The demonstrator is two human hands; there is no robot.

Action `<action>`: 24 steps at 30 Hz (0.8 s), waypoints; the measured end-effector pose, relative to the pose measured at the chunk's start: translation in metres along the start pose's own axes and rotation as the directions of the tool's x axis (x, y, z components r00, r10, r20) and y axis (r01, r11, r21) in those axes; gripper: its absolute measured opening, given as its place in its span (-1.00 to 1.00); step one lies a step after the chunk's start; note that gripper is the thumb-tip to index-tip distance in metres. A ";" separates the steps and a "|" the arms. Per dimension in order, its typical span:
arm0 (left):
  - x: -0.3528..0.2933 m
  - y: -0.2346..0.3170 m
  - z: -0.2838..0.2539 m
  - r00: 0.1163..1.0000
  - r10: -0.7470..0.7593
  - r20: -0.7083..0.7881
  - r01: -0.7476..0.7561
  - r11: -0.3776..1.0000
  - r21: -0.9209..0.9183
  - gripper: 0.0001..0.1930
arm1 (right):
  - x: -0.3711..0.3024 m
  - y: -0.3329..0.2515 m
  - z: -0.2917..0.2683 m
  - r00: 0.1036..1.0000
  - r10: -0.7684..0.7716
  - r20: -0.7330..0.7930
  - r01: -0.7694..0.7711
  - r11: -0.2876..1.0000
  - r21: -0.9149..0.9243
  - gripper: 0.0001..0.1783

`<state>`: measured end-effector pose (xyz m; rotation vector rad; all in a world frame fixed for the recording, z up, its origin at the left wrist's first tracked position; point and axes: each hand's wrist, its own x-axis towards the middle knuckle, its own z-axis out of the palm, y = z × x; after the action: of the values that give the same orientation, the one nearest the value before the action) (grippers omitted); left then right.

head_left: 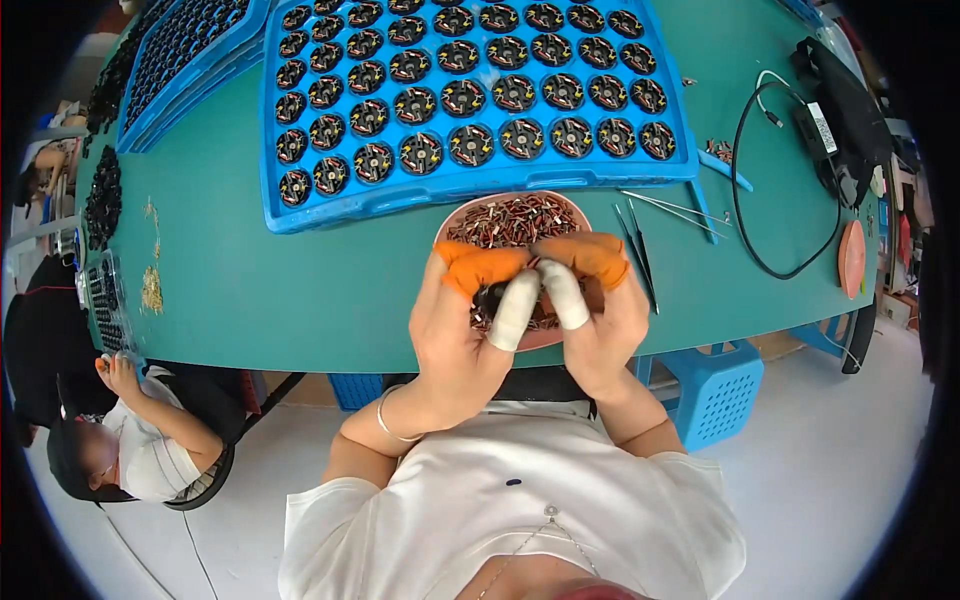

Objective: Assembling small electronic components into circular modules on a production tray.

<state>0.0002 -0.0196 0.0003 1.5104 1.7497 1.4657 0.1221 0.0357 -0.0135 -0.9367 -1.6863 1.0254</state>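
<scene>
The left hand and the right hand come together in front of the body, tips meeting over a pink bowl. Both grips are narrow, thumb drawn in toward fingers, closed on a small dark reddish piece at the point where the tips meet; most of it is covered, so its full shape cannot be told. Orange covers sheathe fingers of each hand, and white covers sheathe the thumbs. The thumbs slant up and inward, while the orange-covered fingers bend over from above, the backs of the hands turned outward. A black shape shows between the left fingers and thumb; whether it is held or lies in the bowl cannot be told.

The wrists are set apart, the forearms angling inward from bent elbows, with a bracelet on the left one. Around the hands, the bowl holds many small reddish-brown pieces. Just beyond it, a blue tray carries rows of round black parts with coloured wires. Dark tweezers lie to the right of the bowl on the green table; farther right a black cable curves. A co-worker sits at the far left.
</scene>
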 end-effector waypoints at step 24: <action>-0.005 -0.011 -0.008 0.964 -0.199 0.178 0.255 0.881 -0.399 -0.52 | 0.005 -0.001 -0.016 0.951 0.223 0.215 -0.264 0.946 0.188 -0.82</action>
<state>-0.0097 -0.0258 -0.0076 1.1089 1.3673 1.4645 0.1356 0.0433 -0.0078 -0.9445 -1.5989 1.4754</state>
